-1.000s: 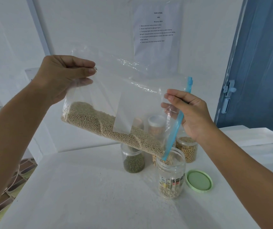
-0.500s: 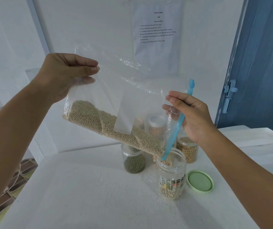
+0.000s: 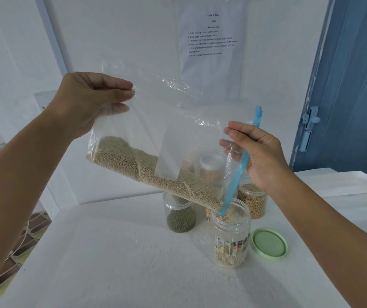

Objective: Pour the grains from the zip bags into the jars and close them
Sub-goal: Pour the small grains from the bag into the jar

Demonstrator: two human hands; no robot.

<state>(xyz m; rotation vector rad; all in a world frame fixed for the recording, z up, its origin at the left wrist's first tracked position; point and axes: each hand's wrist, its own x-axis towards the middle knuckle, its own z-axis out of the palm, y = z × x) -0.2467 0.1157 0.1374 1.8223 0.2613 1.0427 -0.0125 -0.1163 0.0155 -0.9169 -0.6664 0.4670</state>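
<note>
Above the white desk (image 3: 111, 263), a clear zip bag (image 3: 178, 121) is held tilted, its closed end high at the left and its blue zip strip (image 3: 238, 172) low at the right. The upper left corner of the bag is pinched between thumb and fingers of the left hand (image 3: 93, 101). The zip end is pinched by the right hand (image 3: 260, 156), thumb in front and fingers behind the plastic. Pale tan grains (image 3: 147, 167) are gathered along the lower edge of the bag, down to the low corner, which rests at the mouth of an open clear jar (image 3: 230, 236) on the desk. A shallow layer of grains lies at the bottom of that jar. Just right of it, a green lid (image 3: 269, 243) lies flat on the desk. Farther back stand a jar of green beans (image 3: 180, 215) at the left and a jar of yellow beans (image 3: 253, 201) at the right. A printed sheet (image 3: 211, 36) is fixed to the far wall.
</note>
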